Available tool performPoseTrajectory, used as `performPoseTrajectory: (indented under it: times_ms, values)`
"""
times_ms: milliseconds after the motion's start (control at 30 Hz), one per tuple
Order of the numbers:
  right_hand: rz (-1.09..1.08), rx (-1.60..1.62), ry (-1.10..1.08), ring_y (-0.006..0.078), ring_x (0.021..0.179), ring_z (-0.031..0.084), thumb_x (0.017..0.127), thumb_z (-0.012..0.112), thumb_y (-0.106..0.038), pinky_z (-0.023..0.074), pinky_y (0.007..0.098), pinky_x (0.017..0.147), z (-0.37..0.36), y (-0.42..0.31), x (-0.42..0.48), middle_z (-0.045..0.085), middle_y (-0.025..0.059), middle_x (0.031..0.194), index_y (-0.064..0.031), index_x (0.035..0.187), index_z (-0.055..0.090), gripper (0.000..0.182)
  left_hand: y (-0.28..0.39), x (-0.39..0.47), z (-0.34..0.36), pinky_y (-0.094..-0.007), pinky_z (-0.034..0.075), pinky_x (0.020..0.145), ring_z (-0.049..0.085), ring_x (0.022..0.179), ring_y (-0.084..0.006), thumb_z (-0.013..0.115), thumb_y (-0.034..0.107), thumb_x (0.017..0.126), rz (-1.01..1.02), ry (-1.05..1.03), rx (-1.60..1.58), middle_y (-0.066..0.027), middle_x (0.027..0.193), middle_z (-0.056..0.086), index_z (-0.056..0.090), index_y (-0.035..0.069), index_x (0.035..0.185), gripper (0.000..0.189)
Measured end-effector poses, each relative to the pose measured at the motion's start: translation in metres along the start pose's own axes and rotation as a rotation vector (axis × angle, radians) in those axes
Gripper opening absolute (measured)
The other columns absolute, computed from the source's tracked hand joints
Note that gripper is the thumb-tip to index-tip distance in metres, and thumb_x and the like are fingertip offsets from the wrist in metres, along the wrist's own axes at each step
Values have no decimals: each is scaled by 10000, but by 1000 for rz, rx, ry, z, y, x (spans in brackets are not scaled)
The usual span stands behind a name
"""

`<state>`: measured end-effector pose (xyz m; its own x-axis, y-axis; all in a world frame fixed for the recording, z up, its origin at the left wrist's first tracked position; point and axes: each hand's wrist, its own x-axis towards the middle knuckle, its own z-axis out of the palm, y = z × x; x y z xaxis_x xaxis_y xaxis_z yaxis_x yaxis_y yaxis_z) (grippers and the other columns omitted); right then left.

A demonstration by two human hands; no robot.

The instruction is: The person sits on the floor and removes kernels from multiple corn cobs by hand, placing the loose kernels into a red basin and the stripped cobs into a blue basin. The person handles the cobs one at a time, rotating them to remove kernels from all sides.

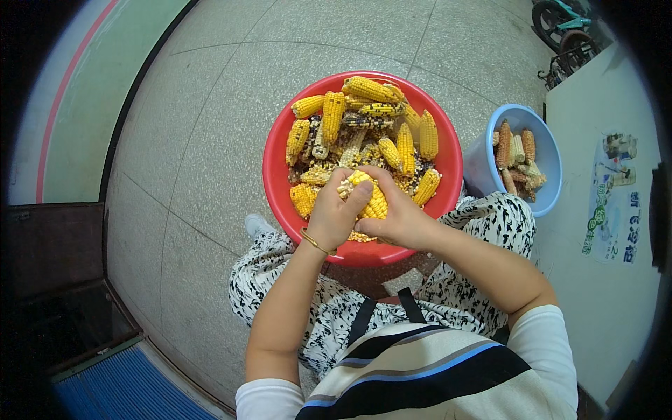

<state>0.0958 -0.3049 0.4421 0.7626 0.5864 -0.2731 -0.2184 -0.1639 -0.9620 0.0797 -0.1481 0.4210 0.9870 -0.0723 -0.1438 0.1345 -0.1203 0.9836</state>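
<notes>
Between both hands is a yellow corn cob, held over the near side of a red plastic basin. My left hand grips the cob's left end, its thumb pressed on the kernels; pale kernel bases show there. My right hand wraps the cob's other side, the thumb below it. Under them the basin holds several whole yellow cobs, some speckled with dark kernels, such as a dark cob. Loose kernels lie among them and by the near rim.
Right of the basin stands a blue plastic bucket with several stripped cobs in it. A white cabinet-like panel with printed pictures rises beyond. Wheels of a small bike show at the upper right. Speckled stone floor surrounds the basin.
</notes>
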Motion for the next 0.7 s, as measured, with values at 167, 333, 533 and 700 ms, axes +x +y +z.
performPoseTrajectory:
  times_ms: [167, 333, 533, 700]
  values:
    - [48, 172, -63, 125, 527, 516, 710, 669, -103, 443, 273, 467, -1, 8, 1, 549, 85, 821, -163, 1340, 253, 758, -9, -3, 2, -360, 446, 630, 586, 676, -280, 430, 442, 907, 74, 40, 222, -168, 713, 575, 519, -4, 1017, 468]
    - [83, 171, -76, 141, 635, 552, 698, 681, -103, 468, 277, 542, -5, 5, -1, 552, 104, 916, -130, 1335, 281, 752, -5, -7, 6, -371, 441, 624, 578, 660, -292, 391, 422, 923, 96, 69, 237, -169, 702, 569, 525, -1, 1016, 453]
    - [-41, -62, 29, 174, 851, 569, 690, 714, -141, 485, 297, 720, -1, 4, 1, 547, 124, 1030, -69, 1329, 288, 771, -23, -2, 10, -302, 425, 635, 503, 665, -149, 383, 368, 952, 24, 117, -166, -34, 704, 529, 530, 9, 983, 389]
    - [-48, -168, 61, 187, 890, 569, 718, 715, -170, 481, 316, 779, 2, 8, -3, 539, 126, 1063, -76, 1329, 296, 747, -5, -3, 1, -271, 399, 638, 460, 701, -99, 401, 331, 955, -62, 42, 51, -24, 753, 507, 541, 12, 919, 350]
